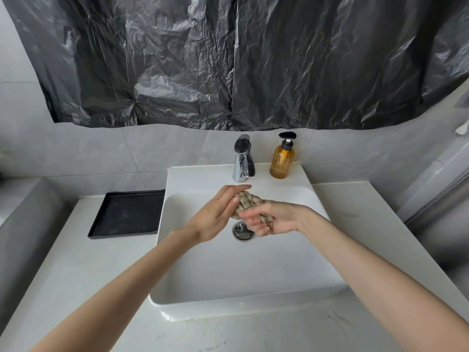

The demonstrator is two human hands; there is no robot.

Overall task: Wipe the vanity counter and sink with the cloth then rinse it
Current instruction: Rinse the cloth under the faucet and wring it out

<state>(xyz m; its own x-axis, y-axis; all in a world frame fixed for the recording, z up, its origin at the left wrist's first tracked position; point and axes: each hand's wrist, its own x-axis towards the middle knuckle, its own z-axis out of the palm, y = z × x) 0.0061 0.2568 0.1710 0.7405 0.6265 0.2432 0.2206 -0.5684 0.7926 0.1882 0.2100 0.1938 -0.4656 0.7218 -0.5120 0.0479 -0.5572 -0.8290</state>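
Note:
A small beige checked cloth (247, 202), bunched up, is held between both hands over the white rectangular sink (203, 298), just below the chrome faucet (243, 158). My left hand (218, 214) presses flat against the cloth's left side with fingers extended. My right hand (269, 219) curls around the cloth's lower right end. The round metal drain (241, 231) shows under the hands. No water stream is visible. The white marble vanity counter (375, 224) surrounds the sink.
An amber soap pump bottle (281, 158) stands on the sink ledge right of the faucet. A black shallow tray (127, 214) lies on the counter left of the sink. Black plastic sheeting (228, 59) covers the wall above.

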